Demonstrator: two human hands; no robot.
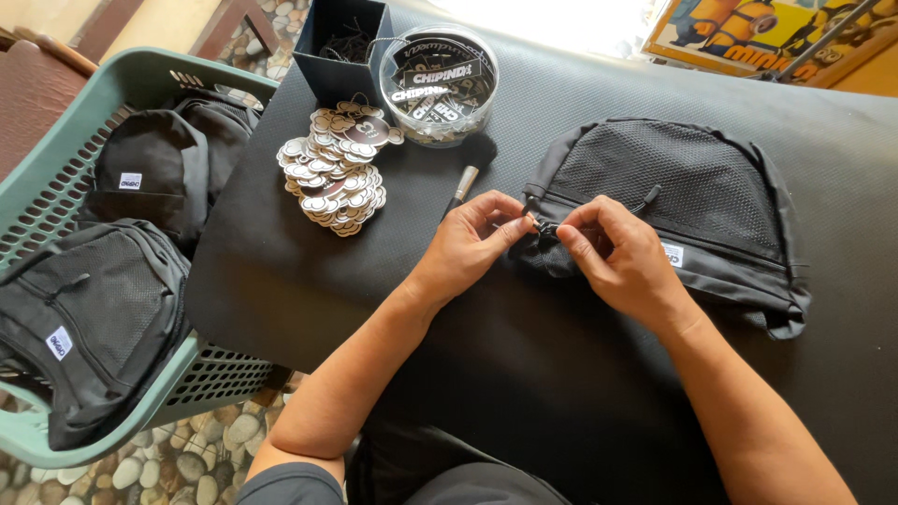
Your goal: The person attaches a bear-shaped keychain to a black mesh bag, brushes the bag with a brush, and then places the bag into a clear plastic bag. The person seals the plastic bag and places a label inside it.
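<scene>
Pinching a zipper pull [540,225] between them, left hand [470,243] and right hand [617,252] work a black backpack [692,201] lying crosswise near the counter's [281,271] right edge, top pointing left.

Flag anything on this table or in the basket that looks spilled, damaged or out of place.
Nothing stands out. The tags lie in a loose pile beside the round clear tub, not scattered. The left hand and right hand pinch at the zipper of the black mesh bag. Finished bags sit in the green basket.
</scene>
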